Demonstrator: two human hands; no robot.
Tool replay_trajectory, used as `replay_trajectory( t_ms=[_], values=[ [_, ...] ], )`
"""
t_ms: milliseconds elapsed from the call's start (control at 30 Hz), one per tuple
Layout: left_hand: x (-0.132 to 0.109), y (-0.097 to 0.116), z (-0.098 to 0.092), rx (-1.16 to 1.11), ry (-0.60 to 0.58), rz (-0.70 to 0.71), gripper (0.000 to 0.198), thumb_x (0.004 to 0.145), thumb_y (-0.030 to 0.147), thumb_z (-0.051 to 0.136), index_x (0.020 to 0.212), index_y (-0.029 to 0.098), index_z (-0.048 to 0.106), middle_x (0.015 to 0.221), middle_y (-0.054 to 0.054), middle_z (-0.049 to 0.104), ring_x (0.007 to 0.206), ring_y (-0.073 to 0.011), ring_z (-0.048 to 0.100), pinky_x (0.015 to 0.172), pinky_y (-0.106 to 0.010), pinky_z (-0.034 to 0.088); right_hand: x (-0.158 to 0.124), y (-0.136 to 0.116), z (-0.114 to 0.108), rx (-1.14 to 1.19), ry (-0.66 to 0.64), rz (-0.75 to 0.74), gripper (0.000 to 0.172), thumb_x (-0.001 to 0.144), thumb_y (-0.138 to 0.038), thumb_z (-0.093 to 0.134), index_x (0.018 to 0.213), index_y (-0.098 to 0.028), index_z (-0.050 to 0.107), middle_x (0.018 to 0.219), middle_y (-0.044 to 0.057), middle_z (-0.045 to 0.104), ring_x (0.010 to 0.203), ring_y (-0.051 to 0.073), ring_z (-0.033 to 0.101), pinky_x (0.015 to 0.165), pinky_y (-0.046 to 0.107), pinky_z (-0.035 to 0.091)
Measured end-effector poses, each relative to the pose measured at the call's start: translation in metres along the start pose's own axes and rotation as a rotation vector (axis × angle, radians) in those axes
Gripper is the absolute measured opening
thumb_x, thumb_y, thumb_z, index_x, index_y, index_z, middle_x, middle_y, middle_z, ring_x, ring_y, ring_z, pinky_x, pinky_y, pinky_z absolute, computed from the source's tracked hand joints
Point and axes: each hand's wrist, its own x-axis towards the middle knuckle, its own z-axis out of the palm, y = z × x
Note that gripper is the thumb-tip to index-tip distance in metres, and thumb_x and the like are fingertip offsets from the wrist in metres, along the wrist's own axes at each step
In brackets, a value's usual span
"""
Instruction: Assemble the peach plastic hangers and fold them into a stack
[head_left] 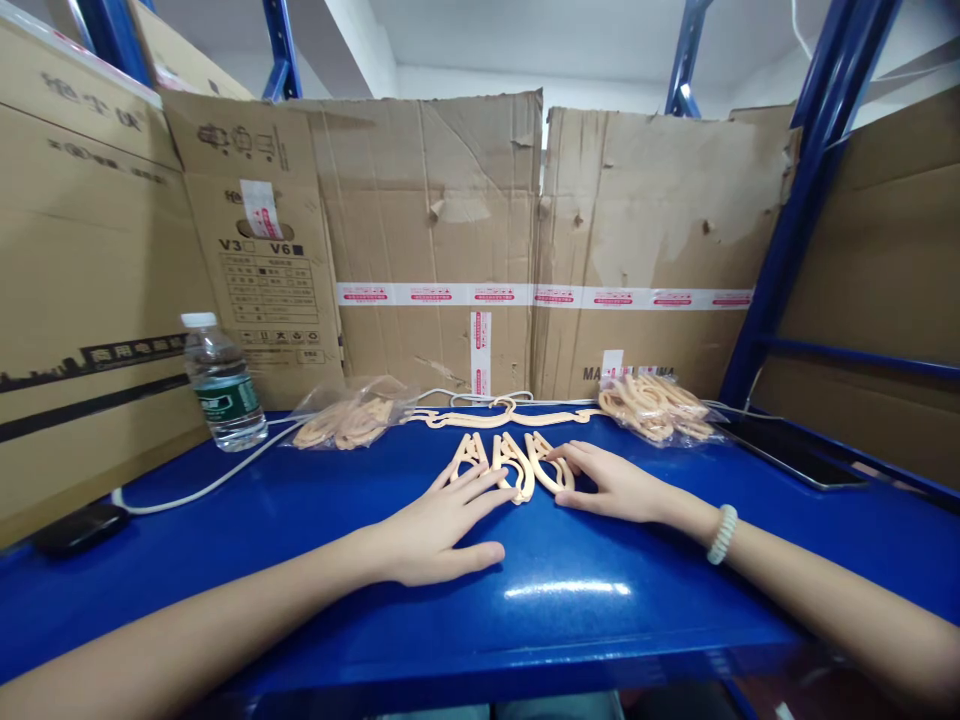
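Note:
Three cream folding hangers lie side by side, folded up, on the blue table: a left folded hanger, a middle folded hanger and a right folded hanger. My left hand is stretched flat with fingers spread, its fingertips over the left and middle ones. With curled fingers and thumb, my right hand holds the edge of the right one. Behind them lies an unfolded hanger, its hook toward the cardboard.
Clear bags of hangers stand at the left and right. A water bottle, a white cable and a black object are on the left. A dark phone-like slab lies right. Cardboard walls the back.

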Motion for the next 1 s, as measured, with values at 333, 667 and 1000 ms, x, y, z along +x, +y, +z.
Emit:
replay_trajectory(
  t_ms=[333, 667, 1000],
  values=[
    [0.000, -0.006, 0.002, 0.015, -0.028, -0.008, 0.059, 0.093, 0.050, 0.040, 0.146, 0.029, 0.025, 0.154, -0.006, 0.022, 0.143, -0.0276, 0.013, 0.114, -0.055, 0.004, -0.001, -0.004, -0.002, -0.028, 0.022, -0.017, 0.051, 0.084, -0.047, 0.059, 0.125, -0.017, 0.051, 0.100, 0.010, 0.058, 0.091, 0.025, 0.054, 0.080, 0.037, 0.045],
    [0.007, -0.011, 0.006, 0.073, 0.393, -0.177, 0.028, 0.089, 0.034, 0.048, 0.112, 0.020, 0.053, 0.124, -0.011, 0.055, 0.118, -0.0279, 0.046, 0.100, -0.048, 0.038, -0.003, -0.010, -0.007, -0.020, 0.009, -0.017, 0.037, 0.088, -0.044, 0.052, 0.113, -0.017, 0.055, 0.077, 0.003, 0.058, 0.066, 0.016, 0.051, 0.061, 0.027, 0.040],
    [0.009, -0.015, 0.009, 0.000, 0.380, -0.222, 0.021, 0.074, 0.015, 0.049, 0.095, 0.020, 0.050, 0.100, -0.007, 0.054, 0.094, -0.0237, 0.051, 0.084, -0.040, 0.045, -0.002, -0.008, -0.001, -0.032, 0.024, -0.039, 0.025, 0.090, -0.037, 0.050, 0.103, -0.017, 0.058, 0.075, 0.003, 0.056, 0.065, 0.016, 0.049, 0.059, 0.027, 0.038]
  ],
)
